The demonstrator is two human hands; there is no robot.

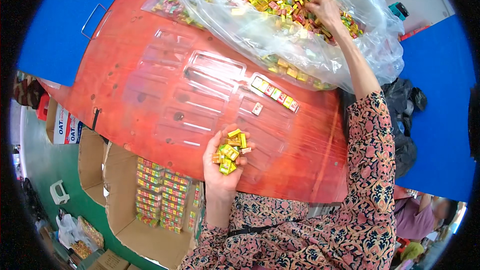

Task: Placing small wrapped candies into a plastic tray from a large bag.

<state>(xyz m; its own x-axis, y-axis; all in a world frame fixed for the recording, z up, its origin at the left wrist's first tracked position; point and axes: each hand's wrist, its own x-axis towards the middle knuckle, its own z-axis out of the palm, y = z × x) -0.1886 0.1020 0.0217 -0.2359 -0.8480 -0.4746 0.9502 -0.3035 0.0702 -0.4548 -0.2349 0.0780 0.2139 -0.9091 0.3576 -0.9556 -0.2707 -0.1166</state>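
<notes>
My left hand point(220, 166) is cupped palm up over the table's near edge. It holds several small wrapped candies point(229, 153) in yellow, green and orange. My right hand point(326, 11) reaches into a big clear plastic bag point(372, 35) full of loose candies point(280, 1). Its fingers are curled down among them; what they grip is hidden. Clear plastic trays point(212, 101) with long compartments lie between my hands. One compartment at the right carries a row of candies point(274, 93) laid end to end. A single candy point(257, 108) lies in the compartment beside it.
The trays and the bag rest on a red table point(120, 55). Below its near left edge stands an open cardboard box point(125, 205) with filled trays point(162, 195) inside. Black plastic bags point(404, 130) are at the right. Another person point(417, 215) is at the lower right.
</notes>
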